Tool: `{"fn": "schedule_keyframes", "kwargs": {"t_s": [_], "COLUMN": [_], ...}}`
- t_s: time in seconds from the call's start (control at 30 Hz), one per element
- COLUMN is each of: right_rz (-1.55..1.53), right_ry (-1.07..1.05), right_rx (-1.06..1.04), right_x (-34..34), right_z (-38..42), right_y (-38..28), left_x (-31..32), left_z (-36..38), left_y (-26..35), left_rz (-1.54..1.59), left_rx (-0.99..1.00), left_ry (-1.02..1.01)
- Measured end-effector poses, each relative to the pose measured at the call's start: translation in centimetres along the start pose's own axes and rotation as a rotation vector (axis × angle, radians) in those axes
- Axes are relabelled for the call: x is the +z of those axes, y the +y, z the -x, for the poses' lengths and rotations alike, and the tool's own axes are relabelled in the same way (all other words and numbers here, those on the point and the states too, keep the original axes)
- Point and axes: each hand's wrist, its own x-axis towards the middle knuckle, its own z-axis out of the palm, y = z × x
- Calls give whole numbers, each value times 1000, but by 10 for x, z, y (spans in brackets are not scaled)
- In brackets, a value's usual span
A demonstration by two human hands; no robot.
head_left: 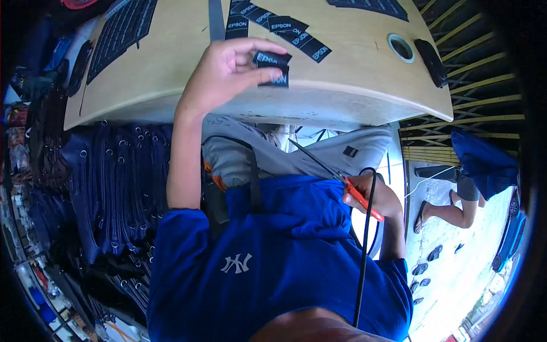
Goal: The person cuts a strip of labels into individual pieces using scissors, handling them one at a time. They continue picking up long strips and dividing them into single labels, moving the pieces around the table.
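Observation:
My left hand is raised over the near edge of the wooden table, with thumb and fingers closed on black EPSON labels. Two labels show in the grip, one behind the other. Down by my lap, my right hand is closed around the orange-red handles of a pair of scissors. Their long dark blades point up and left, apart from the labels. On the table beyond my left hand lie several loose EPSON labels and a dark strip.
Sheets of black labels lie on the table. A tape roll sits near its right end. Dark blue straps with metal rings hang at left. A black cord runs past my right hand. Another person's leg shows at right.

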Motion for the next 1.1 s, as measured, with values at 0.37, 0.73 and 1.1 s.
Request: {"fn": "schedule_keyframes", "kwargs": {"t_s": [0.37, 0.73, 1.1], "right_rz": [11, 31, -47], "right_ry": [-19, -24, 12], "right_rx": [-2, 76, 1], "right_x": [2, -3, 0], "right_z": [1, -4, -6], "right_y": [28, 27, 36], "left_x": [-25, -42, -36], "left_z": [-92, -113, -117], "left_y": [-34, -24, -31], "left_rz": [-936, -835, -802], "left_rx": [344, 228, 384], "left_ry": [-17, -269, -213]}}
